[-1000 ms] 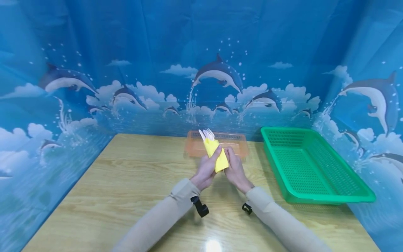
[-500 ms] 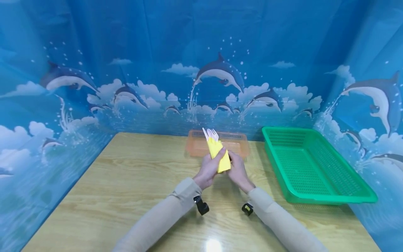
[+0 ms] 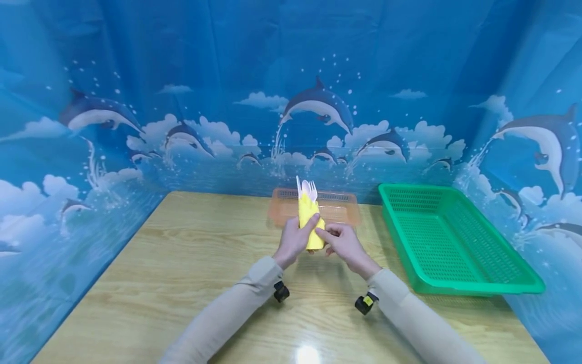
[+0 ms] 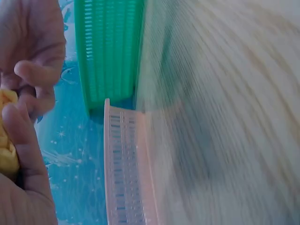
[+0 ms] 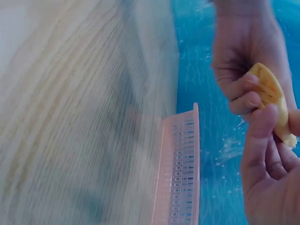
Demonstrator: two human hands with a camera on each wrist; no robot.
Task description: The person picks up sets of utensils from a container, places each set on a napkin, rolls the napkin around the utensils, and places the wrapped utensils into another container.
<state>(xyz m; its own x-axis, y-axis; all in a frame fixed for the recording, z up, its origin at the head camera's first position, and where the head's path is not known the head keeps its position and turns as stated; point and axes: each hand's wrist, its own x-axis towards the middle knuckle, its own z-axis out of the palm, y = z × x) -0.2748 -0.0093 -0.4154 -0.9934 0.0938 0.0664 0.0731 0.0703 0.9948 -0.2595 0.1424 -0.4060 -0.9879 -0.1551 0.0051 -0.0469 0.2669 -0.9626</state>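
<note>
A yellow napkin (image 3: 308, 208) is wrapped around white plastic cutlery: a knife (image 3: 298, 186), a spoon (image 3: 305, 186) and a fork (image 3: 313, 191) stick out of its top. My left hand (image 3: 292, 241) grips the bundle from the left, thumb across its front. At the bundle's lower right, my right hand (image 3: 347, 246) pinches the napkin's edge between thumb and fingers. The right wrist view shows the napkin's folded bottom end (image 5: 272, 96) between both hands. Only a bit of napkin (image 4: 7, 145) appears in the left wrist view.
Behind the hands, a shallow orange-pink basket (image 3: 338, 198) stands at the back of the wooden table (image 3: 204, 263). A larger green basket (image 3: 411, 273) is on the right. A blue dolphin-print curtain (image 3: 218, 76) hangs around the back and sides.
The bundle has turned more upright and shifted slightly. My right hand has moved lower and its thumb has come to the front of the napkin's edge. The left hand keeps its grip.
</note>
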